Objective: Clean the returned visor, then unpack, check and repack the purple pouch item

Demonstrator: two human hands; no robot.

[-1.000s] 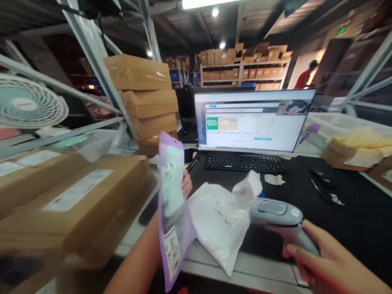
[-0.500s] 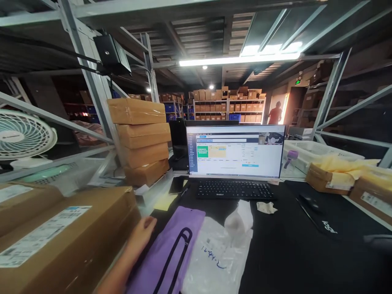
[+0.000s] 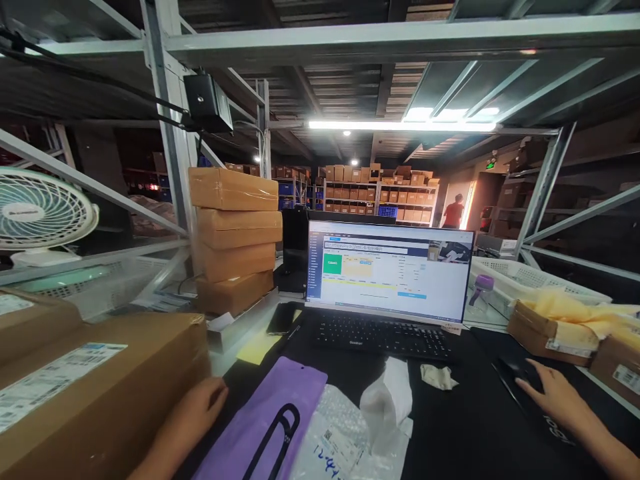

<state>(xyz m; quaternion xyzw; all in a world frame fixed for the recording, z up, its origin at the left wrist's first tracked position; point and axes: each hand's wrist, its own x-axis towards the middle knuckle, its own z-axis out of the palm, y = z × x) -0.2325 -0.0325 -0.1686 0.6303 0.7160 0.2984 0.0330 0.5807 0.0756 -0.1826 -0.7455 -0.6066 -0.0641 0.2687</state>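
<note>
My left hand (image 3: 201, 405) rests at the desk's left side with its fingers curled, between a large carton and a purple bag (image 3: 293, 390) printed with a black strap-like shape. Nothing shows in that hand. A clear bubble-wrap bag (image 3: 333, 417) with blue handwriting and a label lies against the purple bag. White crumpled paper (image 3: 390, 397) sits on top of it. At the right, my right hand (image 3: 557, 397) is closed over a black computer mouse (image 3: 526, 373) on a dark mat. A monitor (image 3: 385, 280) and a black keyboard (image 3: 380, 338) stand ahead.
The large labelled carton (image 3: 135, 387) borders the left side, with stacked boxes (image 3: 235, 230) behind it. A phone (image 3: 283, 319) lies on yellow paper (image 3: 257, 347). A paper scrap (image 3: 438, 377), a purple handheld device (image 3: 483, 288) and a white basket (image 3: 560, 280) are to the right. A distant person (image 3: 454, 212) stands behind.
My right hand has come into view and onto the mouse. My left hand has shifted slightly down and left. The text and pictures on the monitor have changed. The view has tilted upward.
</note>
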